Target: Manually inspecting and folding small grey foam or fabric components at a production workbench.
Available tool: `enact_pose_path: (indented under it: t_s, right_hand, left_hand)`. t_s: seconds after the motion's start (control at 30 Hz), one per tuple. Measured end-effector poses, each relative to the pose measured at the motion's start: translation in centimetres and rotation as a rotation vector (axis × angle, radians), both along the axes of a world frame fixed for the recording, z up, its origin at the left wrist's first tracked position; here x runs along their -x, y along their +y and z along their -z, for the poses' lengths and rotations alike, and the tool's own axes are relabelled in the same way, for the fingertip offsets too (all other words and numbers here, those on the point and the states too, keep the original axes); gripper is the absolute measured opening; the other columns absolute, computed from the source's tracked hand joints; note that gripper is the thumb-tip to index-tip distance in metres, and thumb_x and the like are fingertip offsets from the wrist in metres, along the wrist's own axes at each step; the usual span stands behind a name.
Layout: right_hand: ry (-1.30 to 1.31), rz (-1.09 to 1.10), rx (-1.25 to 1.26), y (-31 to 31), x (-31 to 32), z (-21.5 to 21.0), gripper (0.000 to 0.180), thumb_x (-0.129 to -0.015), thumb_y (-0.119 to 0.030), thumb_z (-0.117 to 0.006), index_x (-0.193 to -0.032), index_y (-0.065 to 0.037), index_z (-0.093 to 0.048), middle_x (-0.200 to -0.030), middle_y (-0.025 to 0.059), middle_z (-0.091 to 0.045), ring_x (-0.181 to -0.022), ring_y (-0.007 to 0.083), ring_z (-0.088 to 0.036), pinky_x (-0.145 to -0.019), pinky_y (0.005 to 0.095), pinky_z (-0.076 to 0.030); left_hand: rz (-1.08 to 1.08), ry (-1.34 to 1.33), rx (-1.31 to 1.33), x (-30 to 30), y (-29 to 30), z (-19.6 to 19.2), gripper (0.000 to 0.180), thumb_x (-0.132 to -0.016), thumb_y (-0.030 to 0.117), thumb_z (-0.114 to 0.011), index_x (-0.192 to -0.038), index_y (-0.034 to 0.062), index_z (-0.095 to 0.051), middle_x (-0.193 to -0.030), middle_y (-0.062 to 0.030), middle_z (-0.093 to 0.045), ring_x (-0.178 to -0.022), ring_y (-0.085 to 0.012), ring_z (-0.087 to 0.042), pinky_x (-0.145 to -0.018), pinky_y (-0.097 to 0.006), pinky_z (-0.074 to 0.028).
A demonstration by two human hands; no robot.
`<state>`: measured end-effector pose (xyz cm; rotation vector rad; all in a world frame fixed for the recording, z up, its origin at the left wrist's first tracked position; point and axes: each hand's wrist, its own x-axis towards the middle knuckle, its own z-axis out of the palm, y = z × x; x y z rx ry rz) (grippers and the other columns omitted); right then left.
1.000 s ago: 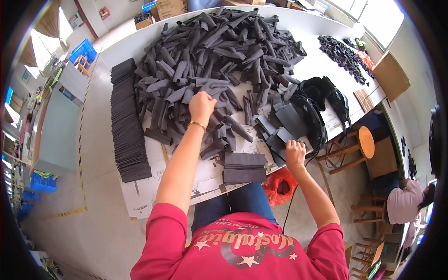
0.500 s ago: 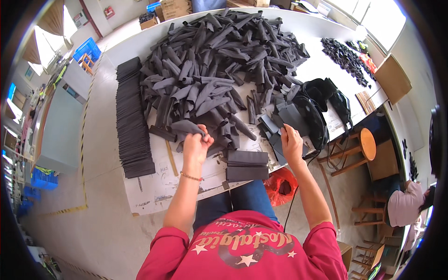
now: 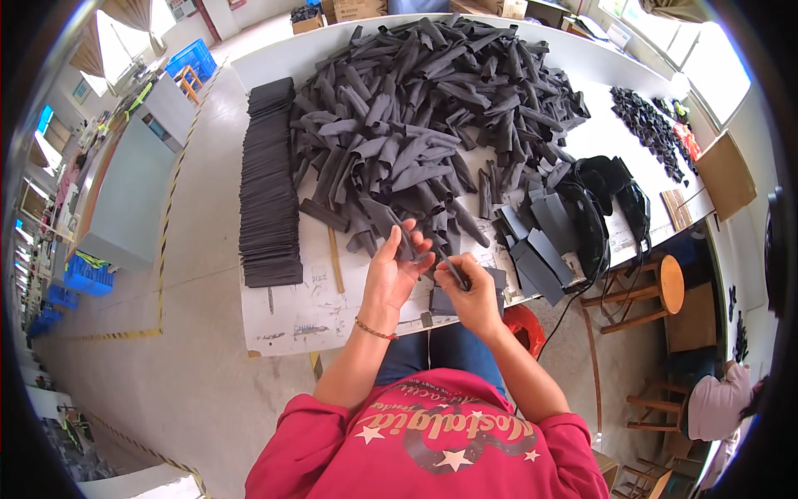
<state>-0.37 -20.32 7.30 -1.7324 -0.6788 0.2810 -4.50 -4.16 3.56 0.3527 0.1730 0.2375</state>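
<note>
Dark-grey fabric sleeve (image 3: 379,216) is pinched between the left hand's (image 3: 396,281) fingers near the table's (image 3: 287,303) front edge; right hand (image 3: 472,301) clamps a thin grey strip (image 3: 451,270) just beside it. Probably done: that long row of flat black pieces (image 3: 270,187). Tons left, judging by the loose grey fabric heap (image 3: 432,100). Elbow room's front-left; dark flat panels (image 3: 536,256) crowd the right.

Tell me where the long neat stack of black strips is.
In the head view, the stack runs along the left end of the white table, immediately left of the loose grey heap.
</note>
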Motion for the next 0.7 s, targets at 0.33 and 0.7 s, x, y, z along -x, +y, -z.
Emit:
enact_pose_path:
  t_s: [0.33,0.7]
  right_hand:
    - [0.088,0.145,-0.208,3.2,1.0,-0.3,0.017,-0.086,-0.002,-0.069,-0.100,-0.002,-0.060,-0.082,-0.0031,-0.058,-0.071,0.0042,-0.046,-0.062,0.0199,-0.038]
    - [0.080,0.187,-0.172,2.2,0.9,-0.5,0.016,-0.084,-0.009,-0.073,-0.094,-0.002,-0.063,-0.076,-0.0024,-0.057,-0.069,0.0055,-0.050,-0.061,0.0218,-0.041]
  left_hand:
    - [0.037,0.010,-0.023,0.6,-2.7,-2.0,0.047,-0.099,0.039,-0.050,-0.131,0.0053,-0.051,-0.126,-0.0110,-0.058,-0.117,-0.0261,-0.055,-0.096,-0.041,-0.045]
    - [-0.282,0.261,-0.172,0.8,-2.1,-0.9,0.025,-0.093,0.019,-0.063,-0.109,-0.0003,-0.063,-0.098,-0.0126,-0.069,-0.093,-0.0259,-0.069,-0.080,-0.035,-0.058]
